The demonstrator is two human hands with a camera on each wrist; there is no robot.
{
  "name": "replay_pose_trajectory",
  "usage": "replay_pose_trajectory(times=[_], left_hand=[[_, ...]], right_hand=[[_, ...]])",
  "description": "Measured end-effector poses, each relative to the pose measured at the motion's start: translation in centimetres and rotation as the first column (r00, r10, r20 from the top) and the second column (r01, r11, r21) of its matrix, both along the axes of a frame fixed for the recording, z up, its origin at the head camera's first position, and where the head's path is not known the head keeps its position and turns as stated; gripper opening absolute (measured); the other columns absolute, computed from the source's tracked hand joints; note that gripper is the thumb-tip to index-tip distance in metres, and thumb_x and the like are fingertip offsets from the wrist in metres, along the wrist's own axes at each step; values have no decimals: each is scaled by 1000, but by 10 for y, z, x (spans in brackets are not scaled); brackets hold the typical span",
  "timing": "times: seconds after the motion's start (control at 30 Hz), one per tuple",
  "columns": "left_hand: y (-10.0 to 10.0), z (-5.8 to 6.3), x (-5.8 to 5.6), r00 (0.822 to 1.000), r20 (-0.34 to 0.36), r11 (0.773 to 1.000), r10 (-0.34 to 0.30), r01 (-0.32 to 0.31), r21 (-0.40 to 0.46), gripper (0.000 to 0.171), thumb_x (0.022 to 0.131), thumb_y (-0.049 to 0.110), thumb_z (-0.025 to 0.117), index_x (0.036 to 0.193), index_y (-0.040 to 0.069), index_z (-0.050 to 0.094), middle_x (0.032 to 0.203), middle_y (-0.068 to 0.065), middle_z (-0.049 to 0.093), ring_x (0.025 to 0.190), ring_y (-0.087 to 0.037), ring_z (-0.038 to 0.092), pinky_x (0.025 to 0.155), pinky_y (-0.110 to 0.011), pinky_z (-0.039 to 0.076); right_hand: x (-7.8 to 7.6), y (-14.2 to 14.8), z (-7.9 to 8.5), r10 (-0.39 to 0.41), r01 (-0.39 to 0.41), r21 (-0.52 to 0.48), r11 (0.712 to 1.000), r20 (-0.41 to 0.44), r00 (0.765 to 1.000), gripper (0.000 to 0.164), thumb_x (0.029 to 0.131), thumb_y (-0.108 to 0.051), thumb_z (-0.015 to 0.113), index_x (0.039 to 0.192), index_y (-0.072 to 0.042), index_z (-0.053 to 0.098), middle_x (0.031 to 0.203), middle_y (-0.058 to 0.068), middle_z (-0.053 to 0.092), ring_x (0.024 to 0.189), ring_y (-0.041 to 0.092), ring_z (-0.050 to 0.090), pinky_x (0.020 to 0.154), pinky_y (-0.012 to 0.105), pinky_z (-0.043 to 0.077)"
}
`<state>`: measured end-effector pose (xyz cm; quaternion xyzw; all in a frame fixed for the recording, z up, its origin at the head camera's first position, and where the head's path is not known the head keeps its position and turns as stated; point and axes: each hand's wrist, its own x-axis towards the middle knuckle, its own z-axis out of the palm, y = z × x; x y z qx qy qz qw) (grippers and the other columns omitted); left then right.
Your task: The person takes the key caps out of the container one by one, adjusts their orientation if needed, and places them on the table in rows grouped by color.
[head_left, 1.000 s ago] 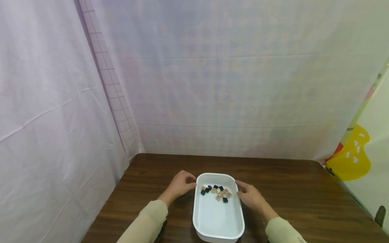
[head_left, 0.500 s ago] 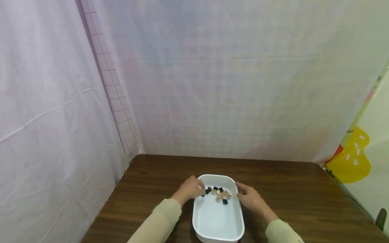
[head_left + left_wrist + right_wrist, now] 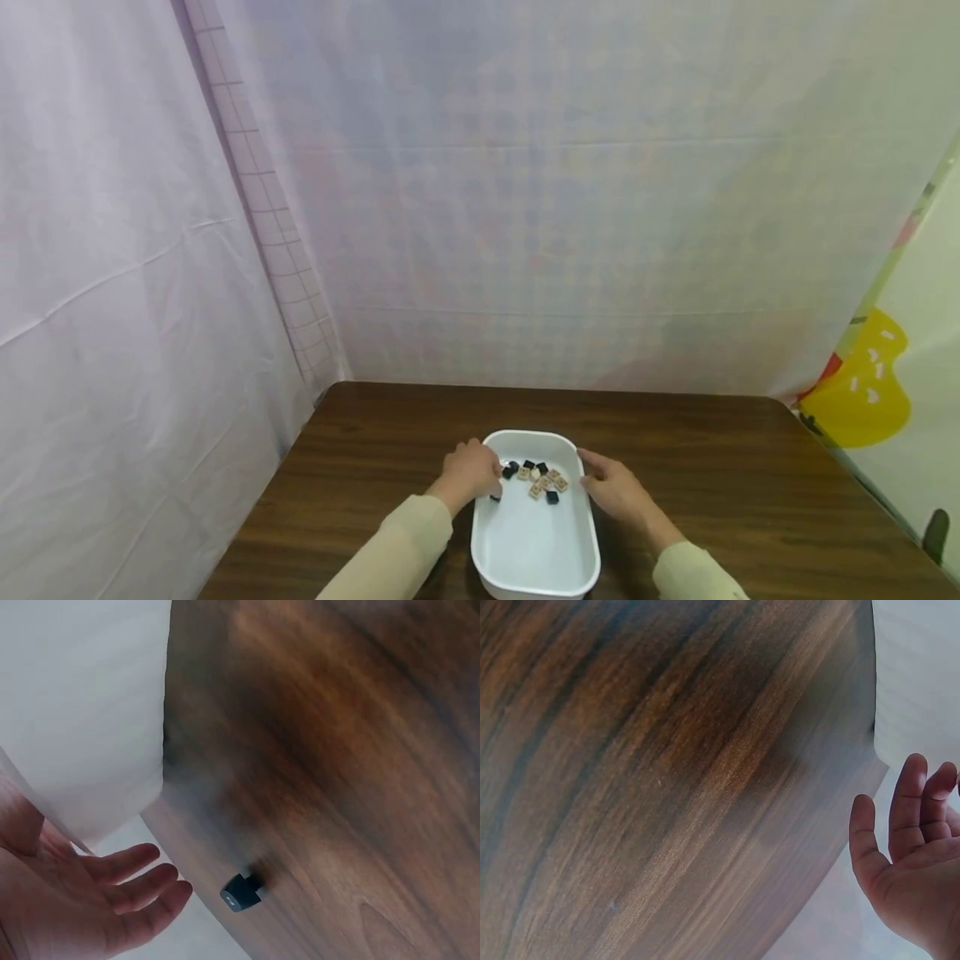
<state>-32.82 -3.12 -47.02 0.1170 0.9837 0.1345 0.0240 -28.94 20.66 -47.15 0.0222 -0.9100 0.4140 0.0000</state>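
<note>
A white rectangular tray [image 3: 536,546] stands on the table, with small square black pieces [image 3: 542,468] and tan pieces [image 3: 535,492] loose in its far half. My left hand [image 3: 472,471] reaches over the left rim. Its thumb and forefinger pinch a small black piece [image 3: 495,498] low by the inner wall. In the left wrist view the tray wall hides those fingertips, while the other three fingers [image 3: 142,889] extend outside it. At the right rim, my right hand [image 3: 618,490] touches the tray with thumb and forefinger. Its remaining fingers [image 3: 906,802] are loosely bent beside the wall.
The dark wooden table [image 3: 697,467] extends on both sides of the tray. A small black block [image 3: 240,892] with a white mark shows near the table edge in the left wrist view. Pale curtains [image 3: 562,208] hang behind and to the left.
From beside the rim, my left hand has moved right and into the tray. The leftmost black piece has shifted toward me under its fingertips. My right hand has stayed at the right rim.
</note>
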Motion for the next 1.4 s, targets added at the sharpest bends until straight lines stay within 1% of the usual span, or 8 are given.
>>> replay_pose_trajectory(times=[0.2,0.4,0.63,0.87,1.0,1.13,1.27,1.4], left_hand=[[4,1,8,999,-34,998,14,-16,-68,15,70,26,84,76,20,72,96,-8,56,94,-27,51,81,-46,45],[10,5,13,997,-23,986,70,-72,-152,20,77,27,81,90,13,73,102,-11,56,100,-29,52,87,-49,46],[13,-1,10,997,-35,976,72,-78,-203,26,82,28,75,98,8,72,103,-13,56,99,-30,53,86,-49,46],[9,-1,9,998,-25,991,65,-68,-118,20,79,33,78,78,14,71,96,-11,55,94,-28,53,83,-48,47],[5,3,9,999,-42,997,33,-36,-70,16,80,35,77,81,19,77,95,-10,56,91,-28,54,78,-47,48],[-2,9,6,992,-127,1000,-14,17,25,14,79,32,78,87,20,80,96,-8,58,92,-27,54,74,-46,49],[-9,17,1,975,-218,986,-39,73,151,16,79,24,79,91,14,79,99,-9,59,93,-27,54,72,-43,49],[-15,22,-6,975,-219,960,-47,105,260,20,82,19,76,99,7,77,102,-10,64,93,-26,57,73,-38,51]], right_hand=[[-1,0,1,-7,7,1,1000,5,1000,52,90,-5,57,140,6,49,107,23,68,92,29,64,85,51,51],[0,0,0,0,1,11,1000,-10,1000,51,90,-7,58,139,5,51,119,27,64,103,34,63,95,56,45],[0,0,-1,-1,1,-4,1000,-14,1000,51,90,-6,58,139,5,51,126,28,61,108,35,61,97,57,43],[-1,0,-1,0,0,6,1000,-12,1000,51,90,-7,58,139,6,51,114,24,66,100,32,63,94,56,45],[-1,-1,-1,5,-5,10,1000,-21,1000,51,90,-6,58,139,7,51,118,24,65,100,31,61,95,56,44],[-1,-1,-1,1,0,16,1000,-19,1000,50,90,-6,58,139,6,51,125,25,62,99,30,59,95,55,45],[-1,-2,-1,0,0,15,1000,-12,1000,50,91,-6,57,139,6,51,125,26,62,101,31,60,95,56,44],[-1,-2,-1,1,-1,12,1000,-17,1000,51,90,-6,58,139,6,51,119,25,65,100,31,61,96,57,44]])
